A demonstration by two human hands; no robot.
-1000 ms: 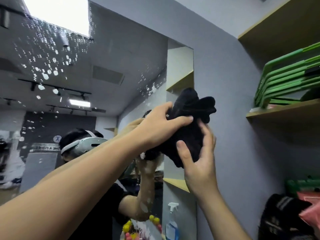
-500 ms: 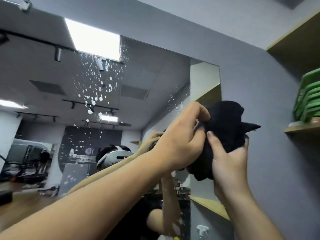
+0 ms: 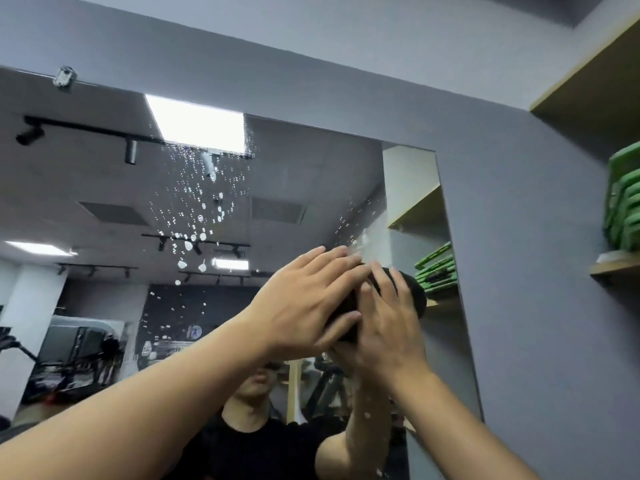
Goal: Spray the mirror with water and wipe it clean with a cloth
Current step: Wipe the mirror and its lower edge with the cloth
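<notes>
Since the earlier frame both hands flattened the cloth point(image 3: 412, 292) against the mirror point(image 3: 104, 188); left hand point(image 3: 304, 306) and right hand point(image 3: 388, 323) press it, fingers straight.

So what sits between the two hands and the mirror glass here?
The black cloth, pressed under the left hand and right hand against the mirror, in the head view.

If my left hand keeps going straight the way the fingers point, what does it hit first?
Most likely the black cloth, which the left hand already presses with flat fingers, then the mirror behind it. Depth is hard to judge here.
</notes>
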